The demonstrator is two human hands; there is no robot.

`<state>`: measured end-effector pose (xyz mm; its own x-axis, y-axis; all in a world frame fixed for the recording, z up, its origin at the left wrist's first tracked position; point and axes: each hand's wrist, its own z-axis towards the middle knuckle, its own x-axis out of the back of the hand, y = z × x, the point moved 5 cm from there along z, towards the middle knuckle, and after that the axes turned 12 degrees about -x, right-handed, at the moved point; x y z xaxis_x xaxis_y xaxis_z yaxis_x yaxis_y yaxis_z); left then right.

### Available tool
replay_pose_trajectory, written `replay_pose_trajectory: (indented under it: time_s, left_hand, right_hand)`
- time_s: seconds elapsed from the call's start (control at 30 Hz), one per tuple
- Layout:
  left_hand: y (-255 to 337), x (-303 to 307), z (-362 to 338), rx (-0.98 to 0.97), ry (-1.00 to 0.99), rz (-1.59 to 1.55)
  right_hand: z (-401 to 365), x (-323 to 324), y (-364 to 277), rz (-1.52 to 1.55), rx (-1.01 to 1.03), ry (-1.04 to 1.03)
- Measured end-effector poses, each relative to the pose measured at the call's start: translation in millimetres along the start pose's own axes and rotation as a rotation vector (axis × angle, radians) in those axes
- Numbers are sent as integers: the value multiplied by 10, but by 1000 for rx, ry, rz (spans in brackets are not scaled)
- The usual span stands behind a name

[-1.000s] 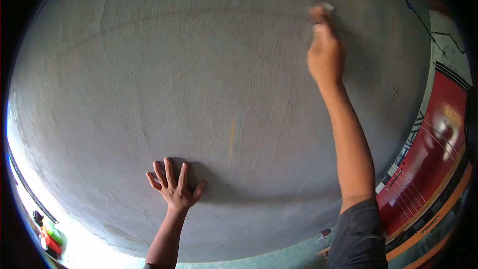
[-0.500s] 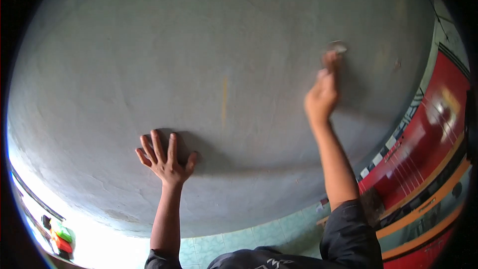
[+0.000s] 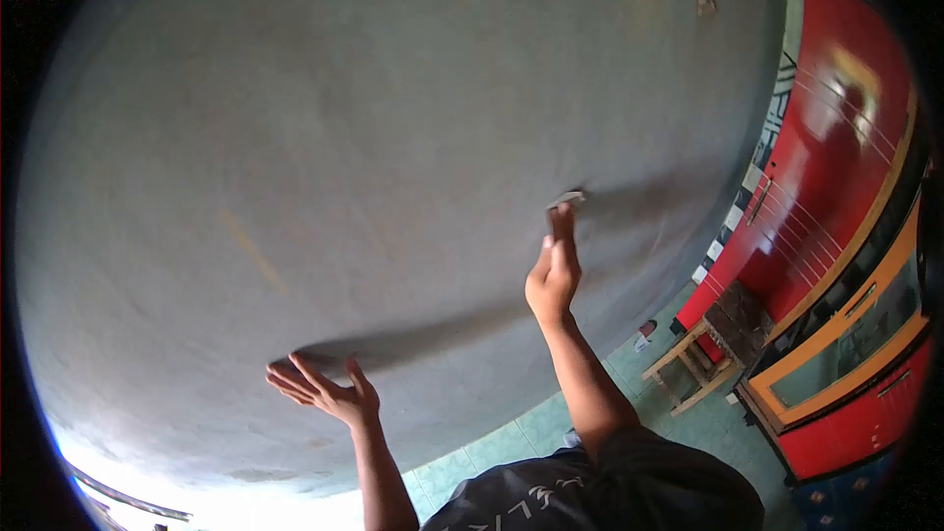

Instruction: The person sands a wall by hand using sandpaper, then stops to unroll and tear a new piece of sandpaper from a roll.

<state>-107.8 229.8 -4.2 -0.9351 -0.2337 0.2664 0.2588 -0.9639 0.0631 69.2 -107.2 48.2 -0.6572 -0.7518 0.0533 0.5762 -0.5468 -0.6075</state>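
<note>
A grey plastered wall point(image 3: 413, 138) fills most of the view. Low on it at the left is my left hand point(image 3: 329, 395), fingers stretched out and thumb apart, holding nothing. Its fingertips are at the wall, and the palm looks tilted off it. My right hand point(image 3: 556, 275) is higher and to the right, its fingers closed and pointing up the wall. At those fingertips a small, pale, flat piece point(image 3: 567, 201) is against the wall. Blur and the fingers hide what kind of thing it is.
To the right stand a glossy red cabinet point(image 3: 787, 197) and an orange-framed cabinet with glass point(image 3: 836, 354). A wooden stool point(image 3: 703, 359) is by them on the green tiled floor point(image 3: 501, 445). Bright light comes from the lower left. A faint yellowish streak point(image 3: 254, 253) marks the wall.
The view has turned to the right and tilted. My right hand has come down the wall with the pale piece. My left hand has turned from flat to tilted, fingers pointing left.
</note>
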Motion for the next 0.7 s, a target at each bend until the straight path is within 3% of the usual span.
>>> replay_pose_trajectory:
  time_s: [0.03,0.1,0.17,0.23,0.33,0.43,0.47,0.5,0.57,0.67,0.7]
  left_hand:
    - [107,-39,-44,39,-22,-21]
    - [364,-62,-102,128,-73,-51]
    - [637,-106,-139,170,-116,-107]
    - [910,-166,-159,187,-156,-129]
    - [1294,-235,-85,191,-198,-150]
    - [1582,-328,-116,219,-231,-152]
    - [1685,-346,-111,231,-242,-154]
    - [1791,-369,-105,244,-250,-157]
    - [2043,-374,-38,222,-251,-157]
    - [2320,-477,-27,228,-261,-139]
    - [2380,-489,-59,240,-273,-122]
  right_hand:
    - [52,28,128,-41,121,-48]
    - [300,169,499,-14,-15,51]
    - [623,357,931,215,-499,148]
    - [775,384,1032,115,-416,165]
    - [832,402,793,-12,87,-58]
    - [1203,570,1437,31,-91,78]
    - [1339,656,1714,202,-387,124]
    - [1480,724,1886,173,-475,172]
    - [1539,739,1804,139,-275,132]
    - [1454,703,1630,-1,220,-156]
    - [1588,779,1832,48,93,-66]
